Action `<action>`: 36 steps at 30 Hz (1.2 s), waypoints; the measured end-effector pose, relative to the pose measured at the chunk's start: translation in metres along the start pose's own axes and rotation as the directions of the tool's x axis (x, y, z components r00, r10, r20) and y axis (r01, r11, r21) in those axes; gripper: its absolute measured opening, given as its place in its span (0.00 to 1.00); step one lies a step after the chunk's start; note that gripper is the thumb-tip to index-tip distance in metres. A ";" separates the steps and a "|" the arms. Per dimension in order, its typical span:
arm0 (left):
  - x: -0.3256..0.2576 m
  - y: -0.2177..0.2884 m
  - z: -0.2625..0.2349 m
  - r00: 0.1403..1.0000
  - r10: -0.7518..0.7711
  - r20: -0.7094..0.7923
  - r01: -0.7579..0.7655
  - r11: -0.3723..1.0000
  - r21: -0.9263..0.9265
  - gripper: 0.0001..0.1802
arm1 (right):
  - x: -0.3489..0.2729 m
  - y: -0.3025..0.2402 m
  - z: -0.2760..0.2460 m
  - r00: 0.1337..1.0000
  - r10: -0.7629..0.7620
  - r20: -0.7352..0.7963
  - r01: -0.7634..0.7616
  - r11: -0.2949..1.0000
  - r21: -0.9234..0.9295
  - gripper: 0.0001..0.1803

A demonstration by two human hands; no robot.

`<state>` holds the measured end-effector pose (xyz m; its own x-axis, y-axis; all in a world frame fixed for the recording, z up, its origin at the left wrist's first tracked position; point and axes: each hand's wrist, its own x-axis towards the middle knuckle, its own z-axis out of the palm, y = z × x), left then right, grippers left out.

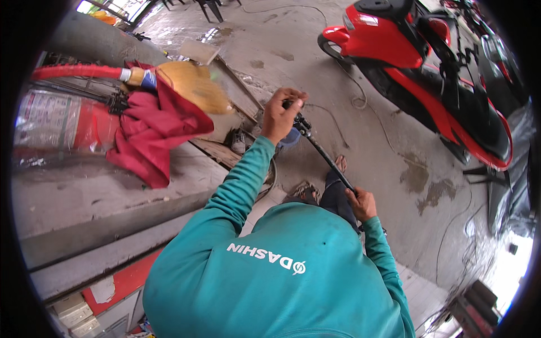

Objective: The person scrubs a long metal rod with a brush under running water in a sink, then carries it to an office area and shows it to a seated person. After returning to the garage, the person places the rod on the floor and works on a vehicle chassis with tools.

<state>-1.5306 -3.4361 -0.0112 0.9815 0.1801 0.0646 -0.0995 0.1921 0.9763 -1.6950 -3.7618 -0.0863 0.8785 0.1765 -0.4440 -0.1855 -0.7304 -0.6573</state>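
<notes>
A long black rod (324, 152) slants between my two hands; it has a bracket-like metal fitting near its upper end, and I cannot make out its exact kind. My left hand (282, 114) is curled at that upper end, just above the fitting, with the palm side partly hidden. Lower down and to the right, my right hand (362, 204) grips the rod with its fingers wrapped round. Teal sleeves cover both forearms. Behind the rod, close to the fitting, a blue container (290, 138) shows in part.
A red and black motor scooter (417, 79) stands at the right. On the left, a ledge (84, 203) bears a dark red cloth (160, 132), a broom head (194, 84) and a plastic-wrapped cylinder (62, 124). Cables (360, 101) lie across the concrete floor (389, 163). Sandalled feet show below the rod.
</notes>
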 end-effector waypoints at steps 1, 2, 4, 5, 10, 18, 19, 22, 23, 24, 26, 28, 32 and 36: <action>0.021 -0.010 -0.001 0.989 -0.100 -0.110 0.067 0.960 -0.270 0.07 | 0.029 -0.003 -0.006 0.999 -0.032 0.000 0.032 0.999 0.000 0.28; 0.041 -0.021 -0.010 0.944 -0.325 -0.058 0.212 0.730 -0.649 0.08 | 0.054 -0.007 -0.012 0.998 -0.065 0.000 0.065 0.998 0.007 0.28; 0.085 -0.039 -0.016 0.910 -0.414 0.006 0.239 0.513 -0.824 0.07 | 0.106 -0.010 -0.028 0.992 -0.127 -0.005 0.127 0.992 0.000 0.28; 0.102 -0.033 -0.012 0.896 -0.445 0.013 0.247 0.474 -0.845 0.06 | 0.131 -0.011 -0.037 0.988 -0.157 -0.011 0.157 0.988 -0.015 0.28; 0.179 0.004 0.008 0.967 0.116 -0.225 -0.114 0.993 0.025 0.09 | 0.262 -0.022 -0.078 0.957 -0.286 0.049 0.286 0.958 0.007 0.26; 0.300 0.072 0.006 0.950 0.126 -0.286 -0.192 0.957 -0.216 0.08 | 0.415 -0.115 -0.121 0.907 -0.373 0.195 0.317 0.911 0.264 0.22; 0.317 0.070 -0.006 0.955 -0.030 -0.295 -0.137 0.837 -0.530 0.07 | 0.435 -0.127 -0.117 0.890 -0.425 0.166 0.381 0.892 0.245 0.23; 0.368 0.068 -0.030 0.945 -0.117 -0.307 -0.126 0.733 -0.669 0.14 | 0.505 -0.160 -0.104 0.845 -0.515 0.142 0.487 0.852 0.192 0.24; 0.384 0.070 -0.038 0.945 -0.122 -0.304 -0.122 0.729 -0.674 0.14 | 0.528 -0.174 -0.103 0.845 -0.503 0.181 0.473 0.861 0.187 0.25; 0.400 0.071 -0.044 0.952 -0.067 -0.299 -0.134 0.788 -0.601 0.14 | 0.550 -0.188 -0.102 0.844 -0.490 0.217 0.458 0.870 0.182 0.26; 0.432 0.081 -0.041 0.929 0.072 -0.362 -0.214 0.904 -0.371 0.14 | 0.595 -0.227 -0.107 0.824 -0.446 0.350 0.392 0.894 0.215 0.28; 0.471 0.092 -0.044 0.902 0.222 -0.370 -0.286 0.950 -0.128 0.13 | 0.649 -0.269 -0.101 0.790 -0.441 0.426 0.374 0.897 0.236 0.29; 0.567 0.119 -0.060 0.858 0.492 -0.146 -0.394 0.813 0.428 0.10 | 0.769 -0.326 -0.058 0.702 -0.667 0.249 0.634 0.745 0.208 0.29; 0.668 0.159 -0.099 0.802 0.571 0.176 -0.517 0.517 0.682 0.12 | 0.853 -0.429 -0.078 0.737 -0.477 0.479 0.449 0.875 0.180 0.24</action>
<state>-0.9071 -3.1897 0.1664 0.7593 0.0847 0.6452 -0.4473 -0.6522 0.6120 -0.8315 -3.3494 -0.1351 0.5248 0.7945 -0.3056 0.1530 -0.4412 -0.8843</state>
